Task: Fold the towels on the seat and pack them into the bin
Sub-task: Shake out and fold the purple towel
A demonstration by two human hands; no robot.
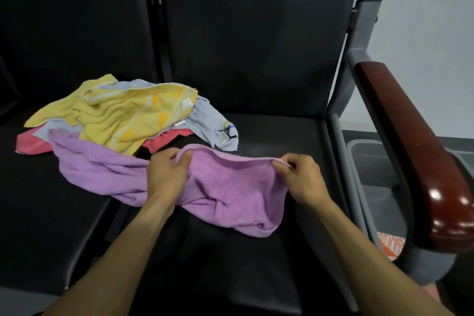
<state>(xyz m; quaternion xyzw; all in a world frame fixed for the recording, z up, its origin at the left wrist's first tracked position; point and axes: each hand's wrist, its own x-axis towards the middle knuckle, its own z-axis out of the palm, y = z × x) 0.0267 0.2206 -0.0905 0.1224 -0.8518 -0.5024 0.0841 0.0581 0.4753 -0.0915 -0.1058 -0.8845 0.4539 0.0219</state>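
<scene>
A purple towel [230, 187] lies rumpled across two black seats [256, 251]. My left hand [166, 174] pinches its far edge near the middle. My right hand [300, 177] pinches the same edge at the right corner. The edge is lifted slightly between the two hands. Behind, on the left, a heap holds a yellow towel [115, 113] on top, a light blue towel [207, 123] and a red towel [164, 142] underneath. A grey bin [372, 179] stands on the floor to the right, beyond the armrest, partly hidden.
A glossy brown wooden armrest [415, 151] on a grey metal frame [341, 141] separates the seat from the bin. An orange patterned piece [391, 245] shows inside the bin's near end. Black seat backs rise behind. A white wall is at the right.
</scene>
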